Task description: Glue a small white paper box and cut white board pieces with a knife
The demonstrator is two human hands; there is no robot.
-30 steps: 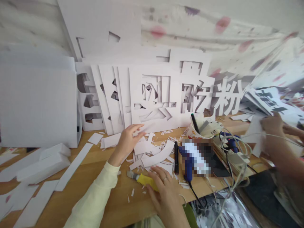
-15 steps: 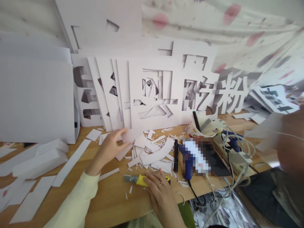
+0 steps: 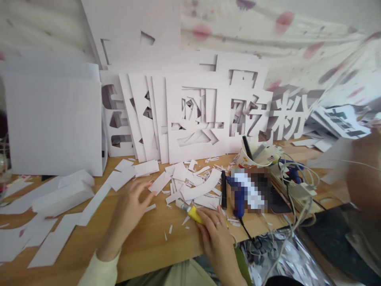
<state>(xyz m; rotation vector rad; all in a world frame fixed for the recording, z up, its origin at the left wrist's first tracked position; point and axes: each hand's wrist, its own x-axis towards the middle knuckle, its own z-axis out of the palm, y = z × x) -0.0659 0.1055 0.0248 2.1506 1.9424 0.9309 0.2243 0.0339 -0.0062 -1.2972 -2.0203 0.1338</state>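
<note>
In my right hand (image 3: pixel 214 230) is a yellow utility knife (image 3: pixel 194 213), fingers wrapped round its handle, the blade pointing up and left just above the table. My left hand (image 3: pixel 133 208) hovers over the wood with thumb and forefinger apart. Its fingertips are close to the corner of a white rectangular board piece (image 3: pixel 160 183); whether they touch it I cannot tell. Beyond the knife lies a heap of white offcuts, a curved strip (image 3: pixel 202 187) on top. Another white piece (image 3: pixel 123 177) rests left of the heap, over a long strip (image 3: pixel 97 198).
White boards with cut-out shapes (image 3: pixel 198 149) lean at the back. A black marker (image 3: pixel 224 190), blue glue gun (image 3: pixel 239 196), paper bowl (image 3: pixel 253 162) and tangled cables stand right. Another person's blurred arm (image 3: pixel 366 171) is at far right. Scraps fill a bag (image 3: pixel 276 258) below the table edge.
The white piece that was between my left fingers now appears laid down at the left. That hand's fingers have come nearer another piece. The knife has been raised and tilted upward. The view has shifted slightly.
</note>
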